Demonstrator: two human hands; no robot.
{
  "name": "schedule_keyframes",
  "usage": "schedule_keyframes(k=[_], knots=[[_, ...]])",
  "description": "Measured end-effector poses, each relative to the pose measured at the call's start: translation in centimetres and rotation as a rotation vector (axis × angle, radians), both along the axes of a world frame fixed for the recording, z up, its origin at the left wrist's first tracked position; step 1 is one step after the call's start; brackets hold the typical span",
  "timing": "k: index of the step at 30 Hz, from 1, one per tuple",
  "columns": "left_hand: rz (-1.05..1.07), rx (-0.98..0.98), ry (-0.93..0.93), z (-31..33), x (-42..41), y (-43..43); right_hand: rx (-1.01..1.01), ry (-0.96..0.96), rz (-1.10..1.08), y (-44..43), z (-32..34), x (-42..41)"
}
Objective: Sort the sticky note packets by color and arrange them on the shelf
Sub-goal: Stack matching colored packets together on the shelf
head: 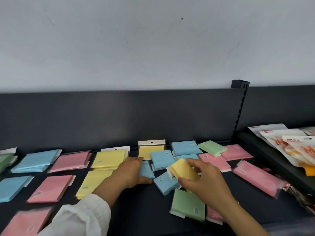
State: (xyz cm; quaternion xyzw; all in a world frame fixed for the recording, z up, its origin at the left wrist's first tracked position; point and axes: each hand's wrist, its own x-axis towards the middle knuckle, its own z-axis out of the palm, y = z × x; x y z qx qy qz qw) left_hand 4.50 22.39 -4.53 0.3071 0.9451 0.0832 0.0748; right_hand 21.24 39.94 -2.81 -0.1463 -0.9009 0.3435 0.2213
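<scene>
Sticky note packets lie on a dark shelf (pixel 144 206). My right hand (pixel 202 183) pinches a yellow packet (pixel 185 170) lifted above the mixed pile. My left hand (pixel 131 169) grips a blue packet (pixel 146 169) by its edge, on the shelf. To the left stand sorted groups: blue packets (pixel 36 160), pink packets (pixel 70 161) and yellow packets (pixel 109 158). The mixed pile at centre right holds blue packets (pixel 162 159), a green packet (pixel 188 205) and pink packets (pixel 257 178).
A dark back panel (pixel 119 116) runs behind the shelf under a pale wall. A slotted upright (pixel 240 113) stands at the right. White and orange bags (pixel 289 147) fill the neighbouring shelf on the right. Green packets (pixel 6 160) sit at the far left.
</scene>
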Motion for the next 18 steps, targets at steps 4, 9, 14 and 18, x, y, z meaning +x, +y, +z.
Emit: schedule_keyframes(k=[4,9,14,18], knots=[[-0.015,-0.024,0.198,0.7,1.0,-1.0,-0.019,0.023,0.015,0.0,-0.2,0.2],[0.105,0.285,0.447,3.5,2.9,-3.4,-0.027,0.07,0.048,-0.4,-0.1,0.1],[0.22,0.335,0.614,4.8,4.8,-7.2,-0.052,0.114,0.133,-2.6,-0.3,-0.5],[0.335,0.353,0.603,5.2,5.6,-11.4,-0.036,0.1,0.191,-5.3,-0.4,-0.8]])
